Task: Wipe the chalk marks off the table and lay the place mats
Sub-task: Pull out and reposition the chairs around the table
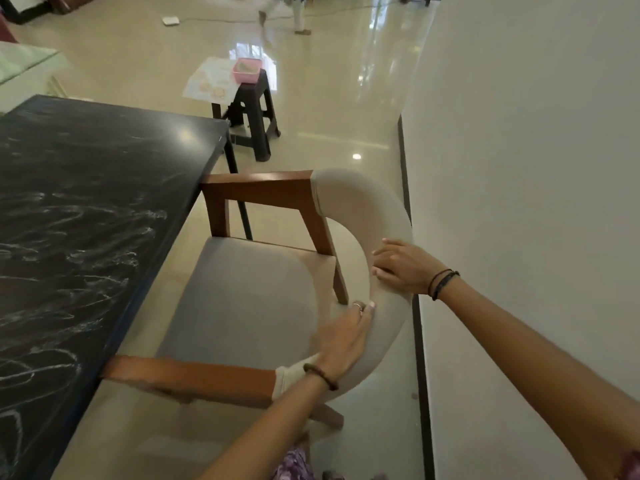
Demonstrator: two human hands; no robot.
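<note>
A black table (104, 161) fills the left side, its top covered in white chalk marks (86, 237). Tucked against its right edge stands a chair (249, 299) with wooden arms, a grey seat and a curved beige padded back. My left hand (343, 337) grips the lower part of that curved back, fingers wrapped over the padding. My right hand (401, 265) grips the back higher up, fingers curled over its top. Place mats (207, 81) lie on a stool behind the table.
A dark plastic stool (256, 112) stands beyond the table's far corner with a pink basket (246, 69) on it. A white wall (519, 168) runs close along the right. A person's legs (294, 15) walk across the glossy floor far back.
</note>
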